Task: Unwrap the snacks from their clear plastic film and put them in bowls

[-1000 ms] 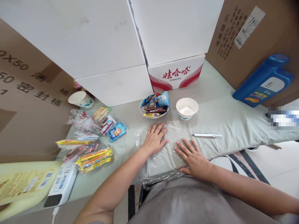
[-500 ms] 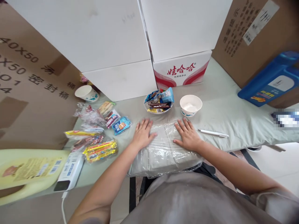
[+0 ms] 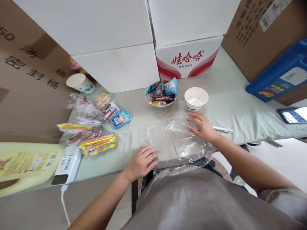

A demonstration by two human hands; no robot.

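Observation:
A clear plastic bag or sheet (image 3: 172,137) lies spread on the cloth-covered table in front of me, its near edge wrinkled and hanging toward my body. My left hand (image 3: 142,161) rests at its left side by the table's front edge, fingers loosely stretched and holding nothing. Over the plastic's right side is my right hand (image 3: 201,126), fingers apart and slightly bent. Just beyond that hand stands a white paper cup (image 3: 196,99). A white pen (image 3: 223,129) lies to its right, partly covered. Left of the cup, a bowl (image 3: 161,104) holds several wrapped snacks.
Several packaged snacks (image 3: 99,145) lie on the left, with another paper cup (image 3: 81,83) behind. A power bank (image 3: 67,164) with a cable and a yellow jug (image 3: 28,166) sit front left. White boxes (image 3: 117,70) stand behind. A blue bottle (image 3: 275,76) and a phone (image 3: 294,115) are right.
My left hand has drawn back toward the table's front edge. My right hand has moved slightly right, over the pen's end. The plastic has shifted right and looks looser. My view has tilted slightly downward.

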